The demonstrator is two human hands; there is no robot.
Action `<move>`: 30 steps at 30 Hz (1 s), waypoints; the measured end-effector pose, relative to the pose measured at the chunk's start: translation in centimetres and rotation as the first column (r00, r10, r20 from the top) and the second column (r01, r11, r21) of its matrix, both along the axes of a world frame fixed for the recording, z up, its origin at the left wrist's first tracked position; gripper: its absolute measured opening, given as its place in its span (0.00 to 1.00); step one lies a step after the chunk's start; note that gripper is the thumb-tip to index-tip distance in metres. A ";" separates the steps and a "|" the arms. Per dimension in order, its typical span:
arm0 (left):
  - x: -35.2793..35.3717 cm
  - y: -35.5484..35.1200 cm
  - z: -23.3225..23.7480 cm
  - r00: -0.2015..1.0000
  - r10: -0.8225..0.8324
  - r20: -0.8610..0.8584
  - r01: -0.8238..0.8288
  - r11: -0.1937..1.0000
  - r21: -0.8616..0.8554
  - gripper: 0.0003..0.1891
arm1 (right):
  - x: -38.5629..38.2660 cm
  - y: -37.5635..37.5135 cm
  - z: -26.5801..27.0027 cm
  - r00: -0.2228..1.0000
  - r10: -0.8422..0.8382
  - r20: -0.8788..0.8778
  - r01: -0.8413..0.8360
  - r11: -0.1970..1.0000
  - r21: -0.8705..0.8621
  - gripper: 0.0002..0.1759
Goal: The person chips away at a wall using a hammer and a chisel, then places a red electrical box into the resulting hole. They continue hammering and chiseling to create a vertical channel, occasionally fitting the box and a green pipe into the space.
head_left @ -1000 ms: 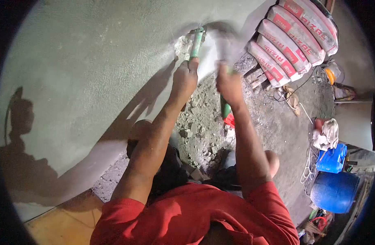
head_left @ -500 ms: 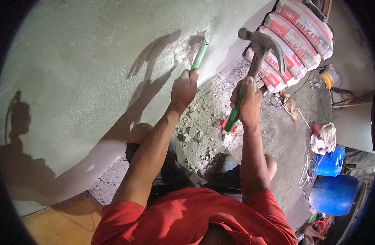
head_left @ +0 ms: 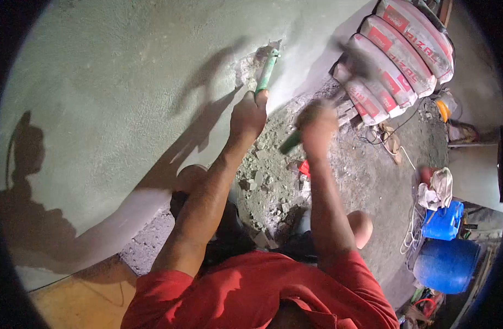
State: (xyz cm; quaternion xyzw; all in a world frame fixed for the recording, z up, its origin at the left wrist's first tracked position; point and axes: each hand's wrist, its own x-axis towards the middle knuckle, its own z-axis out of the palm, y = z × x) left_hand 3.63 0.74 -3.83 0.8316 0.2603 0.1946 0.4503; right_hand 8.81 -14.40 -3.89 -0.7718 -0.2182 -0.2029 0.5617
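Note:
My left hand (head_left: 248, 116) is closed around a green chisel (head_left: 267, 71). The chisel's far end meets the grey plastered wall (head_left: 125, 82) at a rough chipped patch (head_left: 248, 67). My right hand (head_left: 319, 131), smeared by motion, grips the green handle of a claw hammer (head_left: 290, 142) to the right of the chisel. The hammer's head is a dark blur in front of the stacked sacks, apart from the chisel.
Rubble (head_left: 257, 178) and a small red object (head_left: 304, 168) lie on the floor below the wall. Printed sacks (head_left: 396, 57) are stacked at upper right. A blue jerrycan (head_left: 443, 219), a blue drum (head_left: 447, 265) and a white cord (head_left: 409, 233) are at right.
My right hand has swung left with the hammer, which is now blurred. My left hand and the chisel stay almost in place at the wall.

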 end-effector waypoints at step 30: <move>-0.8 0.9 -1.8 0.991 -0.127 -0.052 0.133 0.979 0.155 0.28 | -4.4 -5.7 1.0 0.751 0.322 -0.577 0.037 0.852 0.523 0.33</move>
